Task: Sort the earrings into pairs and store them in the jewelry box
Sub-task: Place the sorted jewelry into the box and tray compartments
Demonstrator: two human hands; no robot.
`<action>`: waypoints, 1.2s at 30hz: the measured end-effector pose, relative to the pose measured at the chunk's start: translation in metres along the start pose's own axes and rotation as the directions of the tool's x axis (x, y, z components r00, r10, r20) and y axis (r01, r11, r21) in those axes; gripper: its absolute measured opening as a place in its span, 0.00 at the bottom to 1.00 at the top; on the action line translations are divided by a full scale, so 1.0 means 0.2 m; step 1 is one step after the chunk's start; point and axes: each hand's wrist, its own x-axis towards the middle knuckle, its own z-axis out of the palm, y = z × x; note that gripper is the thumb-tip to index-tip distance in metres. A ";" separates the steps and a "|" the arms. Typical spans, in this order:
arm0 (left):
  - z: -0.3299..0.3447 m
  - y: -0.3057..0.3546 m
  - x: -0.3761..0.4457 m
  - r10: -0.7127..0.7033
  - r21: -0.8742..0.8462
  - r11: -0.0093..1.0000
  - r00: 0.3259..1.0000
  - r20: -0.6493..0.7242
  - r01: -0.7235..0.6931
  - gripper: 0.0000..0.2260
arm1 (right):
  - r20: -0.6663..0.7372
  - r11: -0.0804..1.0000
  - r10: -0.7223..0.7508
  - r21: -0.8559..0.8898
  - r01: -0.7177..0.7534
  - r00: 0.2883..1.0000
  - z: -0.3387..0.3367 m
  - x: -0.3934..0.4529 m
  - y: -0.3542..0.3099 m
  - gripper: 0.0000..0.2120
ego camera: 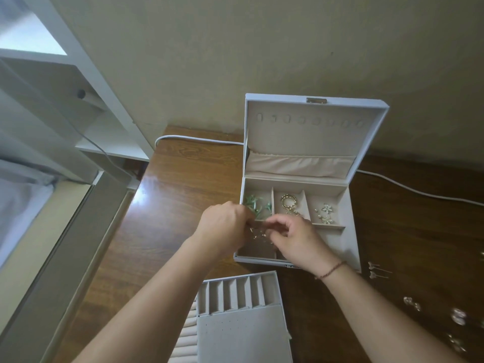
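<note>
Where hands meet: above the box's [351,231] front-left compartment
Left hand [225,226]: fingers curled, pinching gold earrings [258,233]
Right hand [296,239]: fingertips pinching gold earrings too
Green earrings [258,205]: box's back-left compartment
Flower earrings [326,213]: box's back-right compartment
Loose earrings [377,269]: on table [183,179], right of box

Jewelry box [350,231] on table [162,218], lid up on far side. Far compartments: leaf earrings [258,205] left, hoops [288,201] middle, flower earrings [326,213] right. My left hand [222,229] and right hand [296,239] pinch small earrings [258,233] over the near-left compartment. Tray [243,336] lies nearer me; loose earrings [377,269] lie right of the box.
</note>
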 end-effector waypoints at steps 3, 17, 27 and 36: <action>0.04 -0.02 0.00 -0.043 -0.085 0.995 0.999 -0.008 0.043 0.11 | 0.141 0.966 -0.039 -0.248 0.074 0.989 -0.01 -0.02 -0.01 0.11; 0.07 0.07 0.00 -0.314 -0.621 0.781 0.903 -0.293 0.070 0.08 | 0.336 0.790 -0.113 -0.541 0.290 0.935 -0.04 -0.14 0.00 0.16; 0.16 0.72 -0.04 0.197 -0.353 0.853 0.862 -0.466 -0.386 0.09 | -0.427 0.939 -0.232 -0.333 0.086 0.874 -0.42 -0.66 0.36 0.10; 0.38 1.36 -0.04 0.344 -0.423 0.767 0.866 -0.363 -0.482 0.11 | -0.688 0.961 0.252 0.092 -0.262 0.681 -0.88 -1.20 0.80 0.06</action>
